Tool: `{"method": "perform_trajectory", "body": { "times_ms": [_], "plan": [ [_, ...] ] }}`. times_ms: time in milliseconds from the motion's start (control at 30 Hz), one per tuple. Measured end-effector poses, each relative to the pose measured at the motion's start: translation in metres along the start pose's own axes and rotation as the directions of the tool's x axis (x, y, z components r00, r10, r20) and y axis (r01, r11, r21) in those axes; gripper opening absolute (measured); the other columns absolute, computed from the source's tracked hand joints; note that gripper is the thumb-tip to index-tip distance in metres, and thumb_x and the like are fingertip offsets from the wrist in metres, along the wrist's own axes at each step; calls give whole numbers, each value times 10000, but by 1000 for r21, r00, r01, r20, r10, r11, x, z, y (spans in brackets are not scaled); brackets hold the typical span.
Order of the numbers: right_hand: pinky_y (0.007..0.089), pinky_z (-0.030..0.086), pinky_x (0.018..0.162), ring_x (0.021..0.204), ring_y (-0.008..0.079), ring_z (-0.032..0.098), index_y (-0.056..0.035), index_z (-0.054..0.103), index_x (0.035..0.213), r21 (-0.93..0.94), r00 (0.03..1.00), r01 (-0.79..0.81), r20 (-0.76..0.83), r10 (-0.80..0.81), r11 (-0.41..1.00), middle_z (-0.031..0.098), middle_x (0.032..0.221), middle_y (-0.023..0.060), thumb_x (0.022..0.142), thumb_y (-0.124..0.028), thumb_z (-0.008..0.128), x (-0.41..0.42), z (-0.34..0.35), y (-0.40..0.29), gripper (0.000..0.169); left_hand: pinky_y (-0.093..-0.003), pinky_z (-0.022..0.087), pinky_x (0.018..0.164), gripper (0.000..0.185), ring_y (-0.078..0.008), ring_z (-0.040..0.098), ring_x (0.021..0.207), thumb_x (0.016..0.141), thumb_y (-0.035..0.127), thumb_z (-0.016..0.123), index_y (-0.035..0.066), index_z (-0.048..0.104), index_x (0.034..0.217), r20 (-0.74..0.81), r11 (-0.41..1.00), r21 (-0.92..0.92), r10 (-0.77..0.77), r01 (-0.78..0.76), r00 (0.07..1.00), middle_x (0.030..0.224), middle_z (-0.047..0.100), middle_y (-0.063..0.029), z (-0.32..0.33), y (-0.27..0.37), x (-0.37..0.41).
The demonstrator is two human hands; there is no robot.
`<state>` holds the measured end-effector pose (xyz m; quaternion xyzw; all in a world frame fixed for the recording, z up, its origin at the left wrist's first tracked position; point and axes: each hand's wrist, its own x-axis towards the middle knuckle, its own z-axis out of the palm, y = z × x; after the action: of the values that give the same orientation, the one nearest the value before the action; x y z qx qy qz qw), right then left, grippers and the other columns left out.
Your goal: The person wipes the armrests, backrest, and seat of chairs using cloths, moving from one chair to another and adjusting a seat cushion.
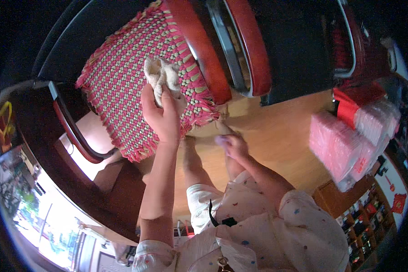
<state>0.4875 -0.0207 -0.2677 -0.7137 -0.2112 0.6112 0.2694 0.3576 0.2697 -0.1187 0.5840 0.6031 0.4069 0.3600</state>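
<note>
My left hand (161, 117) is raised over a woven pink and white seat mat (122, 81) with fringed edges. Its fingers grip a crumpled cream cloth (163, 76). The mat covers the seat of a dark chair with a red armrest (204, 57). Lower down and further right, my right hand (234, 146) hangs in front of my legs, blurred, with its fingers curled around a small pale purple thing (223, 141) that is too blurred to name.
A second dark chair with a red armrest (255, 51) adjoins on the right. Pink plastic-wrapped packs (336, 146) and a red bag (348, 102) are stacked at the right, over the wooden floor (285, 125). Another red-topped armrest (73, 136) stands at the left.
</note>
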Motion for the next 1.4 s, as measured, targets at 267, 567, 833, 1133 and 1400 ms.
{"method": "perform_trajectory", "body": {
  "times_ms": [267,567,833,1133,1400],
  "plan": [
    [303,522,761,866,140,634,-27,653,1121,330,871,295,-479,-110,897,659,1030,68,993,-251,641,53,-23,-98,259,-457,439,959,427,-378,590,1037,729,95,688,23,683,1150,231,776,191,560,-602,795,1131,631,-197,89,7,55],
    [331,495,850,936,189,627,-6,661,1129,822,907,204,-362,213,531,682,1024,71,981,-251,659,203,7,-14,286,-443,419,949,462,-340,595,1027,693,171,705,83,725,1146,399,487,260,732,-834,552,1086,666,-147,137,-29,72],
    [331,506,826,897,180,630,-10,663,1103,795,874,249,-430,225,553,684,1009,70,970,-252,678,217,8,-14,276,-434,410,972,447,-338,594,1035,731,160,674,70,708,1168,422,473,257,730,-843,538,1114,667,-149,139,-35,72],
    [370,515,756,833,237,624,-29,642,1215,142,664,670,-552,-504,728,604,1091,92,908,-114,669,40,-1,-196,320,-428,408,903,463,-327,573,959,700,203,664,99,718,1148,493,450,262,698,-854,519,1079,651,-134,136,-23,60],
    [392,529,825,863,238,634,-23,587,1097,-49,604,221,-777,-176,974,607,830,79,962,-112,546,75,59,5,167,-446,425,955,479,-327,590,1033,761,223,655,28,696,1197,488,447,154,741,-881,461,1101,662,-151,130,-31,57]
  ]
}}
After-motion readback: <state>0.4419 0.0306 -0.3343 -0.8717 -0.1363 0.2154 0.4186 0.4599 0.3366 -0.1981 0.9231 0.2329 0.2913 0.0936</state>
